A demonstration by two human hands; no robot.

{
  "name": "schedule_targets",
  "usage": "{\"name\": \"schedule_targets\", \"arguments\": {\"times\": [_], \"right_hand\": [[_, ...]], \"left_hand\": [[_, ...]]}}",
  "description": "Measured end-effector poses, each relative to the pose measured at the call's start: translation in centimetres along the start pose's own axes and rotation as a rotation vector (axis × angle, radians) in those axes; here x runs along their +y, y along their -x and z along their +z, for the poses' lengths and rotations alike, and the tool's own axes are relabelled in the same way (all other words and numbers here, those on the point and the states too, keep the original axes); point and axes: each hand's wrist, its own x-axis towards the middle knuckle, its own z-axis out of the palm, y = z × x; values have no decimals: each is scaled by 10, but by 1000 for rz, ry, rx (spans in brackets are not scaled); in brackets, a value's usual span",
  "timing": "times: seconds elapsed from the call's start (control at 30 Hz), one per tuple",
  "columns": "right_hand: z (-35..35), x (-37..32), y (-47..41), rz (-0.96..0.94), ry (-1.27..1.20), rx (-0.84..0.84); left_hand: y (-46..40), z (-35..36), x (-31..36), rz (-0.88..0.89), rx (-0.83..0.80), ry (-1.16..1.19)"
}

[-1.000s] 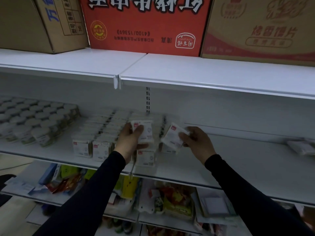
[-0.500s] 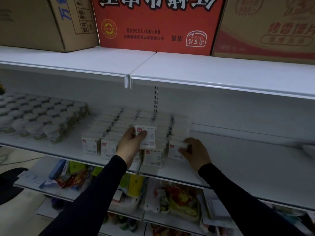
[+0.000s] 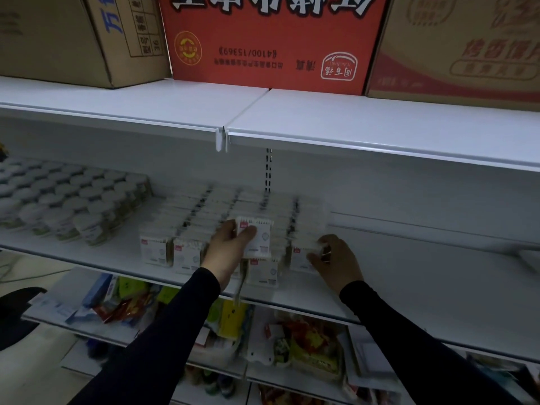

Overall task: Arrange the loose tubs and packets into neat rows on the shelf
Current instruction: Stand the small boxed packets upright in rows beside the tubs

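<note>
At frame centre the left hand (image 3: 226,252) is gripping a white packet (image 3: 258,236), thumb across its face, lifting it above the packet rows (image 3: 204,226) on the middle shelf (image 3: 423,287); just right of centre the right hand (image 3: 336,258) is curling its fingers round the front packet (image 3: 301,258) of the rightmost row, which is sitting on the shelf; round tubs (image 3: 67,200) are standing in rows at the left; cartons (image 3: 268,39) are sitting on the top shelf.

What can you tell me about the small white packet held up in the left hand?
The small white rectangular packet looks like a clear plastic box with a white card front, a red logo at its top left corner and a faint round mark. The left hand grips it upright, thumb across its front, above the front packets of the rows on the white shelf.
</note>
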Motion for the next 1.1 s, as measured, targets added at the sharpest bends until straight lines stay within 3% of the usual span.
{"name": "schedule_targets", "arguments": {"times": [0.3,0.53,0.63,0.77,0.93,1.1], "right_hand": [[-18,-25,9,-52,-86,203],[-35,-58,12,-45,-349,-107],[-39,-56,11,-91,-308,-67],[-47,-47,12,-83,-372,3],[-44,-22,16,-8,-302,-29],[-28,1,18,3,-87,-105]], "left_hand": [[0,14,7,-29,-84,-26],[1,42,17,-26,-236,-79],[0,46,18,61,-283,-186],[-10,37,21,164,-182,-305],[-24,8,19,299,-30,-740],[-36,-12,2,306,-111,-1242]]}}
